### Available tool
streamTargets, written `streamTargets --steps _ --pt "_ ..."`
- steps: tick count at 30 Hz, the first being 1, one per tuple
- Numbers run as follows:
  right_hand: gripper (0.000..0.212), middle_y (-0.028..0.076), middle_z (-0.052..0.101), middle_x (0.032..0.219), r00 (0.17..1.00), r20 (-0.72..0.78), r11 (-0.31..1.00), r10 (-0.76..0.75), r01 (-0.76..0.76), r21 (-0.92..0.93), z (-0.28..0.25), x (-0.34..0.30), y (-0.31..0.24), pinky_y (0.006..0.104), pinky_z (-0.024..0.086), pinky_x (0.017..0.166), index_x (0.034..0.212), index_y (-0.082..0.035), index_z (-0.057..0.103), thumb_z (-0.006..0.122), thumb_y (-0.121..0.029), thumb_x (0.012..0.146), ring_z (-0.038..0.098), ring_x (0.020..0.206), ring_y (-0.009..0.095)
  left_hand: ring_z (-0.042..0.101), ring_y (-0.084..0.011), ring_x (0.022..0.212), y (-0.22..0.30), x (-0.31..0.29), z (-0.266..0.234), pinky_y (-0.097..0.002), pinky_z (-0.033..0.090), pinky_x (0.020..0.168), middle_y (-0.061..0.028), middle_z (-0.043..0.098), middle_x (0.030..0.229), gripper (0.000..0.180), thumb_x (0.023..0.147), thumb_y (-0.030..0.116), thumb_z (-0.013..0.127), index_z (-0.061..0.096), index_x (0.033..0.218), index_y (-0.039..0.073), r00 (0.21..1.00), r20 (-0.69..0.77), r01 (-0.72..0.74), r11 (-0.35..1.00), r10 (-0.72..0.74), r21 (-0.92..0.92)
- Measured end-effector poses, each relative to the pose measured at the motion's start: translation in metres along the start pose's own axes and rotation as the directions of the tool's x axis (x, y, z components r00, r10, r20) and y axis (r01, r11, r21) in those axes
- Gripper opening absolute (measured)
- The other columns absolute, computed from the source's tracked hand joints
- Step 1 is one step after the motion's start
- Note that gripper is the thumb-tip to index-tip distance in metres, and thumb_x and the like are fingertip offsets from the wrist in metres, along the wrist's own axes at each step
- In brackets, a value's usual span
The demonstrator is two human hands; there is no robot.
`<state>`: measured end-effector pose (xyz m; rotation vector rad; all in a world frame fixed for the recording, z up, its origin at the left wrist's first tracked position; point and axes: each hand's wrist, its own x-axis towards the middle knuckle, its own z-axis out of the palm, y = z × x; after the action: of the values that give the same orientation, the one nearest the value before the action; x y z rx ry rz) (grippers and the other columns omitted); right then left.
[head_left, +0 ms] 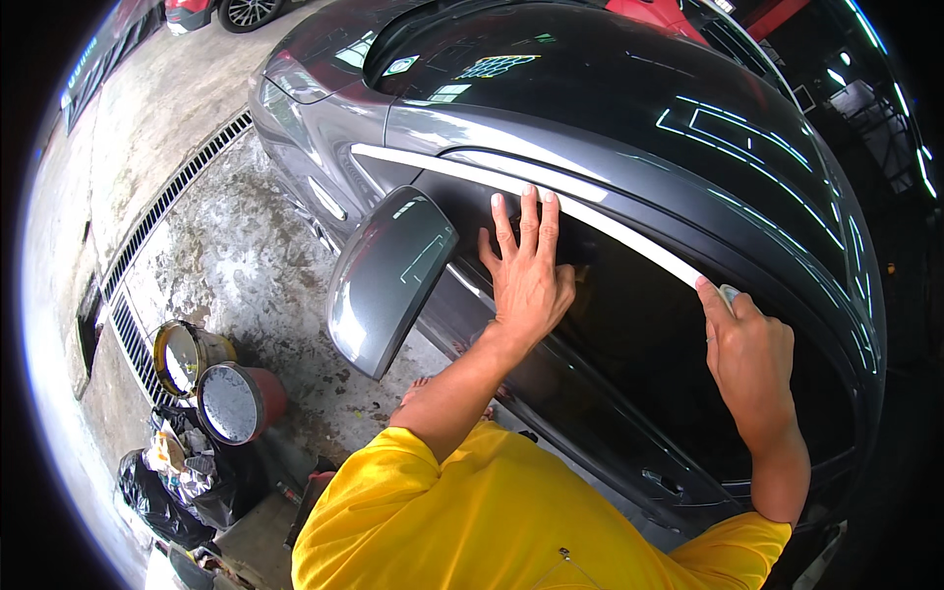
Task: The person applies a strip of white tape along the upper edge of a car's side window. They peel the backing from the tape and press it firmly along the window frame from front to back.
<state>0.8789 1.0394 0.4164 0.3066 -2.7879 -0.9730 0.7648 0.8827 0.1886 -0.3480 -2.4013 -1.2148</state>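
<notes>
A strip of white tape runs along the upper edge of the dark side window on a grey car. Its front end lies above the side mirror, and it reaches back to my right hand. That hand is closed on the tape, with a small pale piece showing between thumb and fingers; whether this is a roll is hidden. My left hand lies open near the mirror, fingers spread, two fingertips touching the strip and the palm over the window.
On the wet concrete floor at left stand a yellowish bucket and a red bucket, beside black rubbish bags. A drain grate crosses the floor. The mirror juts out left of my left arm. Another car stands at the far left.
</notes>
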Motion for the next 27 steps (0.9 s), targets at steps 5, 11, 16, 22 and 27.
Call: streamTargets --steps 5,11,16,22,27 --pt "0.034 0.01 0.077 0.094 0.999 0.038 1.0 0.011 -0.012 0.025 -0.006 0.0 -0.002 0.0365 0.064 0.061 0.13 -0.016 0.076 0.077 -0.018 0.096 0.077 0.069 0.028 0.008 -0.0558 0.161 -0.001 0.0 0.003 -0.0822 0.02 0.114 -0.0219 0.021 0.175 0.103 0.075 0.008 0.065 0.027 0.171 0.015 1.0 -0.017 -0.018 1.0 0.019 0.025" --pt "0.036 0.009 0.077 0.098 1.0 0.011 0.999 0.006 -0.006 0.052 -0.011 -0.002 -0.003 0.0366 0.064 0.063 0.13 -0.017 0.076 0.079 -0.017 0.094 0.077 0.069 0.028 0.009 -0.0542 0.161 0.001 0.0 0.002 -0.0842 0.019 0.111 -0.0214 0.017 0.176 0.105 0.074 0.01 0.067 0.027 0.171 0.017 1.0 0.008 -0.003 0.998 0.003 0.06" --pt "0.035 0.009 0.075 0.092 1.0 -0.015 0.999 0.003 -0.002 0.053 -0.016 0.001 -0.004 0.0367 0.064 0.063 0.129 -0.017 0.077 0.079 -0.017 0.094 0.077 0.069 0.028 0.009 -0.0534 0.161 0.003 0.001 0.002 -0.086 0.018 0.109 -0.0215 0.017 0.177 0.105 0.073 0.011 0.068 0.028 0.17 0.017 1.0 0.008 0.007 0.996 -0.008 0.092" --pt "0.035 0.009 0.072 0.085 0.999 -0.044 0.999 -0.015 0.016 0.039 -0.018 0.001 -0.004 0.0372 0.063 0.062 0.13 -0.017 0.077 0.078 -0.019 0.096 0.076 0.067 0.027 0.009 -0.0532 0.162 0.0 0.001 0.005 -0.0859 0.019 0.108 -0.0213 0.017 0.177 0.105 0.073 0.01 0.069 0.028 0.17 0.018 1.0 -0.01 -0.007 0.995 0.008 0.1" --pt "0.036 0.008 0.067 0.08 0.996 -0.081 0.999 -0.029 0.032 0.033 -0.021 -0.002 -0.007 0.0371 0.062 0.059 0.131 -0.016 0.077 0.078 -0.017 0.095 0.073 0.063 0.027 0.008 -0.0528 0.162 -0.002 0.001 0.008 -0.0857 0.018 0.109 -0.021 0.017 0.177 0.106 0.072 0.009 0.069 0.03 0.17 0.02 1.0 -0.015 -0.002 0.997 0.003 0.08"
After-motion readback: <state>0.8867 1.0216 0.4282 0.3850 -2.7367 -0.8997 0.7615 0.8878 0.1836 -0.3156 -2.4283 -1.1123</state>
